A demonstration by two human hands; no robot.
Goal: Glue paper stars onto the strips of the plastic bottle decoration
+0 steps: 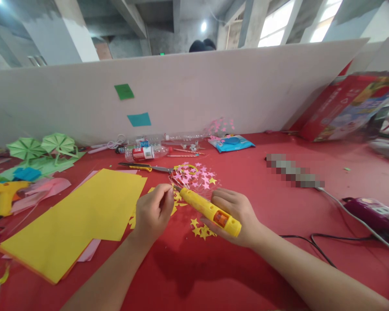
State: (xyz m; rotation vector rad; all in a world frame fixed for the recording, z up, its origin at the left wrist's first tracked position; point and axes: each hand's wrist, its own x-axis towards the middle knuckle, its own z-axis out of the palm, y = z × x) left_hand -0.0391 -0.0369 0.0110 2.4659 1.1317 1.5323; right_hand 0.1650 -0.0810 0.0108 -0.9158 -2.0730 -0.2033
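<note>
Over the red counter (246, 172), right hand (244, 217) grasping a yellow glue gun (204, 206), left hand (153, 211) curled beside the nozzle (177, 188), its grip impossible to tell, yellow stars (203, 232) below.

The red table (253, 175) bears stacked paper (84, 211), yellow stars (203, 232), scissors (162, 169), seemingly wipes (232, 144).

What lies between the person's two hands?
In the head view: a yellow tool held by the right hand, its tip near the left hand, and yellow stars on the table.
</note>
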